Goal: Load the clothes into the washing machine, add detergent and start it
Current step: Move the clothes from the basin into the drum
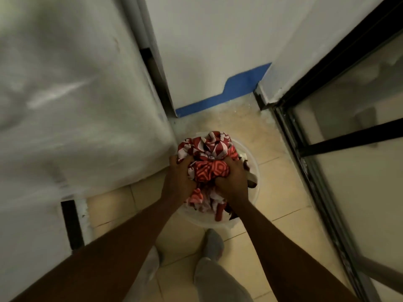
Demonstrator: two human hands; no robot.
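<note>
Both bare forearms entered from the lower edge of the view, nearest the camera, and converged on a bundle of clothes (207,168) at centre. The left hand (180,176) was buried in the left side of the bundle, its fingers (185,163) curled shut into the fabric. The right hand (233,182) gripped the right side in the same way, fingers closed on the cloth, with the knuckles uppermost. The two hands were close together, separated only by a bunched fold of the material.

The clothes were red and white patterned fabric, with some coral-coloured pieces, crumpled into a heap. They sat in a pale round basin (254,171) placed on the floor (272,182), the heap rising above the rim and hanging over it on the near side. The basin's rim showed chiefly on the right and along the near edge.

The floor was of beige tiles. Below the basin, two feet in grey socks (214,244) and a leg in grey trousers were seen standing on the tiles.

To the left, a large white surface (76,94) filled much of the view, heavily blurred; its nature could not be determined. Directly beyond the basin stood a white wall with a blue skirting band (229,94) at floor level. To the right was a black-framed glass door (349,138).
</note>
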